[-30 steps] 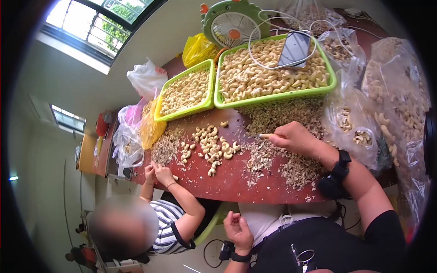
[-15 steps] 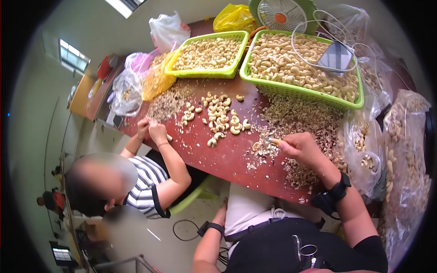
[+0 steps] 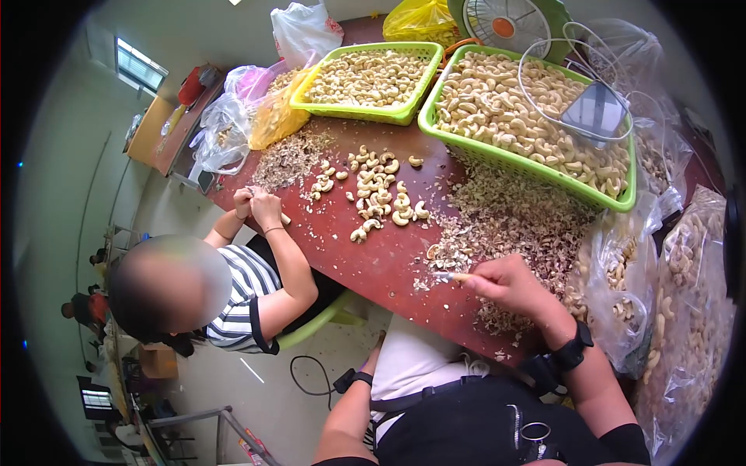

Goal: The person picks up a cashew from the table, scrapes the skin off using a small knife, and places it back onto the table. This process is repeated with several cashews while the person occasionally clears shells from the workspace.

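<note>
My right hand (image 3: 507,286) is closed round the pale handle of a small knife (image 3: 460,277). Its short metal blade points left, over scraps at the near edge of the husk pile (image 3: 524,213). My left hand (image 3: 375,356) hangs down beside my thigh, its fingers hidden from view. Left of the knife, peeled cashews (image 3: 377,186) lie loose on the red table (image 3: 350,264). Behind the husks stands a green basket (image 3: 536,175) heaped with cashews, and a phone (image 3: 594,110) with a white cable rests on top of it.
Another person's hands (image 3: 260,206) meet at the table's left edge. A second green basket (image 3: 365,115) of cashews stands at the back, near a fan (image 3: 505,27). Plastic bags of cashews (image 3: 684,279) line the right side. A yellow bag (image 3: 276,116) lies at the left.
My right hand with the knife has moved slightly left and toward me. The whole view has shifted a little. My left hand stays low by my thigh.
</note>
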A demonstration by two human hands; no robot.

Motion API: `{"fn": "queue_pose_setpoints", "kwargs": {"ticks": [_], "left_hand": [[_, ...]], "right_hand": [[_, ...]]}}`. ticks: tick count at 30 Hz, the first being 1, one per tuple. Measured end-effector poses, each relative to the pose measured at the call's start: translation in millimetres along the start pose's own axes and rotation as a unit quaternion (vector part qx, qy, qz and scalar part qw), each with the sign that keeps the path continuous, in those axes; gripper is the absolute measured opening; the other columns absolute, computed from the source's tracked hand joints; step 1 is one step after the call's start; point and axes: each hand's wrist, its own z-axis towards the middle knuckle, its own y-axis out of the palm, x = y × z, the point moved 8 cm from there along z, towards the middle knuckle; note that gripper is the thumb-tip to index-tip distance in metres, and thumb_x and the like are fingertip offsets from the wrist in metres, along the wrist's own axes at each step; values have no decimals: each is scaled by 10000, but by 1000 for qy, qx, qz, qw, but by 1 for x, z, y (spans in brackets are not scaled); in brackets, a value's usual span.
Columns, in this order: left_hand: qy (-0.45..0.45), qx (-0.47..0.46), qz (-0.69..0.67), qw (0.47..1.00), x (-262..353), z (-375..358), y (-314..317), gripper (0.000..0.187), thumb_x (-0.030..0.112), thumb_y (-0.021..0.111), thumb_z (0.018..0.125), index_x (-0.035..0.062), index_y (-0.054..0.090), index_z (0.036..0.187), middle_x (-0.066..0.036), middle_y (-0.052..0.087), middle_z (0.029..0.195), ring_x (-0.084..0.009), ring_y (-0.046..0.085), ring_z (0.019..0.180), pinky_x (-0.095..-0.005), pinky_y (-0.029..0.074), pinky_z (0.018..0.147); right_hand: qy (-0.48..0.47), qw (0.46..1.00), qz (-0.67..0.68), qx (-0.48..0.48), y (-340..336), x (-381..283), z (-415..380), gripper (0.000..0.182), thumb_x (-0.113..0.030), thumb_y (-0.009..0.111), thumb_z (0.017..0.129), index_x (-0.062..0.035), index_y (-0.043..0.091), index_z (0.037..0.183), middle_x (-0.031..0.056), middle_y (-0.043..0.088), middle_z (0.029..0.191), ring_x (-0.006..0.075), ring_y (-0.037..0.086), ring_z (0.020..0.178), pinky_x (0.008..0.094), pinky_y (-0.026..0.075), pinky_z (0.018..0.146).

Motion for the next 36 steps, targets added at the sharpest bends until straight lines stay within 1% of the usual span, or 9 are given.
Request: {"fn": "queue_pose_setpoints", "kwargs": {"ticks": [4, 10, 12, 16, 18, 23, 30, 34, 36], "left_hand": [[5, 13, -43, 999, 15, -7, -6, 515, 412, 312, 891, -37, 450, 1100, -178, 537, 1047, -214, 538, 887, -324, 432, 790], [182, 108, 165, 963, 88, -74, 18, 180, 170, 512, 841, 21, 582, 915, -10, 504, 654, -62, 455, 521, -164, 363, 447], [451, 53, 296, 840, 143, -123, 73, 175, 118, 552, 812, -1, 582, 936, -2, 496, 662, -61, 450, 560, -181, 374, 487], [632, 31, 428, 645, 212, -173, 175, 169, 35, 597, 739, 6, 585, 905, -60, 526, 729, -111, 462, 559, -207, 386, 515], [702, 55, 420, 572, 235, -166, 206, 152, 25, 593, 729, 15, 584, 880, -91, 520, 786, -156, 482, 586, -223, 404, 528], [709, 83, 471, 519, 260, -126, 237, 168, 4, 585, 683, 15, 562, 849, -121, 513, 880, -278, 514, 764, -344, 434, 647], [629, 105, 506, 581, 273, -85, 232, 143, 9, 562, 691, 8, 536, 832, -130, 520, 816, -321, 522, 763, -358, 431, 670], [660, 86, 488, 565, 279, -92, 241, 161, 16, 525, 756, -12, 543, 913, -109, 554, 782, -264, 568, 711, -313, 465, 626], [479, -75, 242, 840, 271, -69, 237, 186, 33, 475, 821, -30, 537, 985, -89, 576, 792, -183, 593, 689, -256, 491, 583]], "right_hand": [[43, 996, 27, 72, -26, 14, 1, 294, -249, 554, 793, -1, 565, 636, 39, 452, 472, 90, 393, 436, 259, 326, 418], [47, 995, 5, 93, -33, 17, 4, 303, -237, 544, 796, 5, 542, 614, 42, 468, 479, 97, 408, 442, 263, 337, 427], [47, 994, 16, 96, -32, 15, 6, 301, -228, 543, 796, 8, 534, 610, 52, 462, 475, 104, 411, 439, 266, 335, 426], [30, 992, -24, 119, -35, 19, 6, 303, -221, 536, 801, 12, 522, 607, 44, 439, 473, 103, 401, 436, 266, 336, 426], [49, 990, -35, 131, -36, 22, 3, 301, -217, 533, 801, 13, 511, 607, 37, 415, 473, 97, 392, 447, 267, 332, 430], [76, 982, -37, 170, -41, 22, -4, 301, -224, 538, 802, 19, 508, 626, 41, 407, 483, 88, 374, 469, 267, 323, 436], [76, 977, -75, 182, -43, 27, -3, 296, -233, 543, 800, 21, 525, 650, 47, 425, 490, 88, 381, 460, 267, 328, 432], [67, 978, -67, 188, -46, 23, -3, 308, -246, 534, 808, 12, 530, 640, 32, 430, 485, 81, 383, 456, 261, 324, 425], [66, 977, -50, 195, -48, 23, -5, 320, -253, 527, 815, 8, 532, 630, 20, 432, 480, 74, 382, 451, 254, 320, 420]]}}
